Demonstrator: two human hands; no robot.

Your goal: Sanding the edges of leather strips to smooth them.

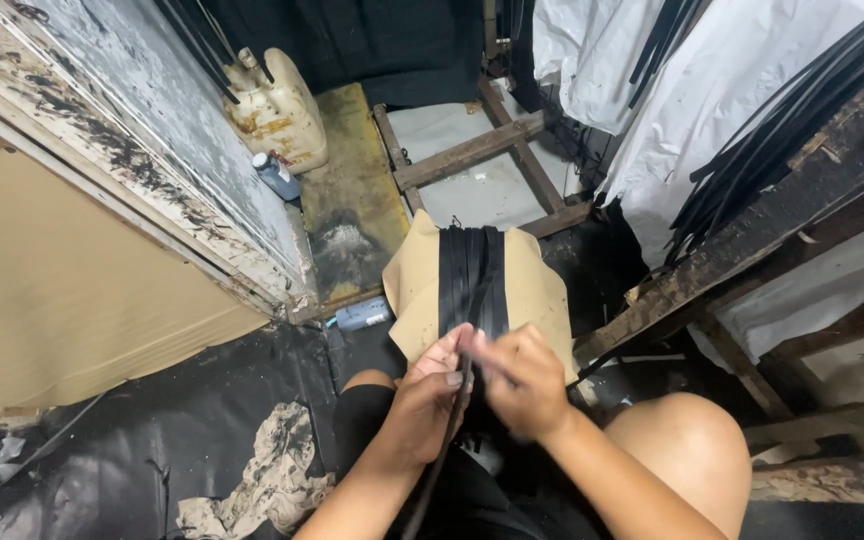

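Your left hand (430, 395) and your right hand (524, 382) meet just below the tan, rounded cardboard form (537, 290) that rests over your lap, and both pinch the same long, thin black rubber strip (449, 440); the left fingers (449, 352) are closed on it near its top, while the right fingers (492, 352) are blurred, so you can tell they are clenched around the strip but not exactly how. The strip hangs from your hands down past your left wrist toward your black shorts. On the cardboard form a band of black strips (472, 275) already lies side by side down its middle, so by my judgement a good part of the laying is done, with bare tan cardboard left on both sides of that band. Room is tight: right of the cardboard form a rough dark wooden beam (752, 240) with more black strips draped over it slants close, beyond the form a wooden frame (492, 150) lies on the floor, and left of it a peeling painted panel (142, 140) stands beside a stained white plastic jug (277, 110). Open floor lies below and left of the form, near a crumpled stained rag (272, 480).
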